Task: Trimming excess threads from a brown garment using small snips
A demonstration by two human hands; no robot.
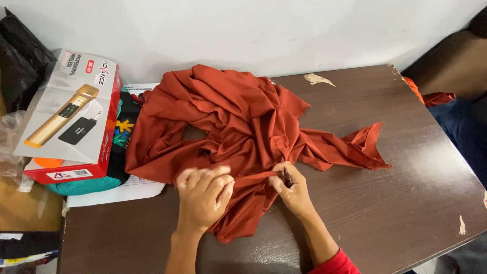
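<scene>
On dark table [385,203], crumpled rust-red cloth [233,122], left hand [203,195] and right hand [290,186] pinching its edge

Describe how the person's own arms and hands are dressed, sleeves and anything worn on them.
Both hands are bare, with no gloves. The left hand and its forearm show no sleeve. The right hand has a bare forearm ending in a red sleeve at the frame's bottom edge.

One rust-red cloth [238,127], one box [71,116], two hands [203,195].
</scene>
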